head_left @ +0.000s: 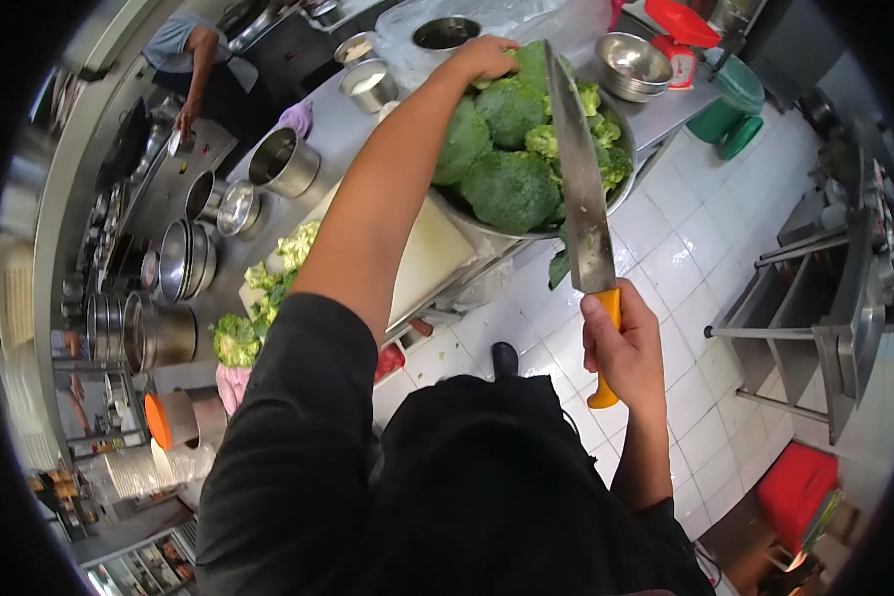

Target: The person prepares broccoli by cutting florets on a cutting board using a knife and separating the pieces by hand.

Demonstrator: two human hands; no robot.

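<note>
My right hand (621,343) is closed around the yellow handle of a large kitchen knife (581,189). Its broad blade points away from me, passing in front of a metal bowl (623,197) heaped with broccoli. Large green broccoli heads (512,189) fill the left of the bowl, with smaller pieces (601,129) at the right. At the bowl's far side, my left hand (485,60) has its fingers curled over a broccoli head, the fingertips partly hidden. Under my left forearm lies a pale cutting board (432,243). Cut broccoli florets (293,253) are piled at its left.
Metal pots (286,164) and stacked bowls (187,260) line the counter's left. A red scale (680,45) and nested steel bowls (634,65) stand at the far right. A person (204,70) works across the counter. A metal rack (815,318) stands right on the tiled floor.
</note>
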